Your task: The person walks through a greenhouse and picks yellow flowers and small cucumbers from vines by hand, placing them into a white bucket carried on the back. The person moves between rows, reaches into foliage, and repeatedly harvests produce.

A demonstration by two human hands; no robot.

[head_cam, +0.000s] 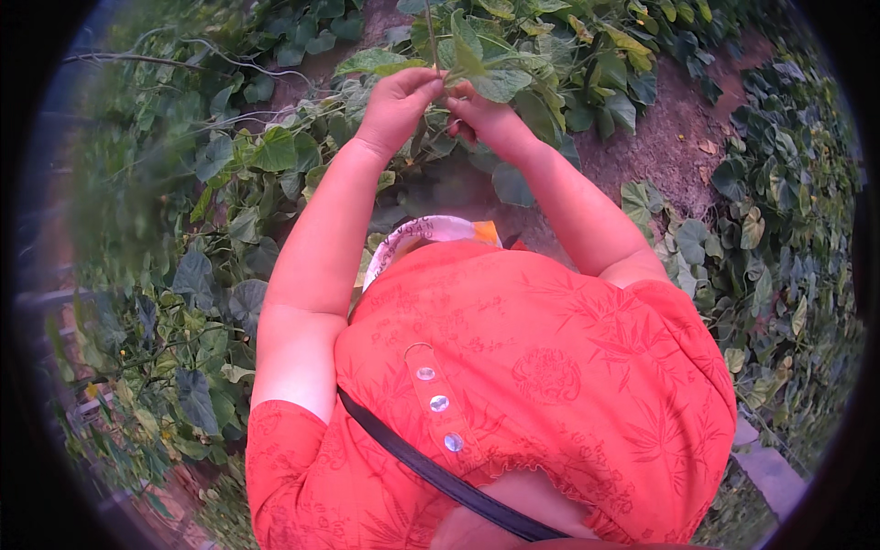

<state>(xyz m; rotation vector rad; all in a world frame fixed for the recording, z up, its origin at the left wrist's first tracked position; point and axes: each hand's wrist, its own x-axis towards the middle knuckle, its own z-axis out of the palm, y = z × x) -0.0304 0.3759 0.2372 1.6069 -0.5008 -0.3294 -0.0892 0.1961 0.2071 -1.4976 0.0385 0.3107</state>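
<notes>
At the top centre, my left hand (400,106) pinches a thin upright brown strand (432,38) between thumb and fingers; whether it is twine or a stem is unclear. Just right of it and almost touching is my right hand (489,122). Its thumb and forefinger close on the leafy vine (498,81) beside the strand, though leaves partly hide the fingertips. Broad green leaves, some yellowing, surround both hands. Below them, against my front, the white rim of a bucket-like container (395,247) shows, bearing printing and an orange patch (485,232).
Dense vines (271,151) crowd the left side, with pale dry stems (251,63) trailing across. Bare brown soil (660,137) runs along the right, beside another row of leafy plants (777,227). A flat grey slab (770,474) lies at the lower right.
</notes>
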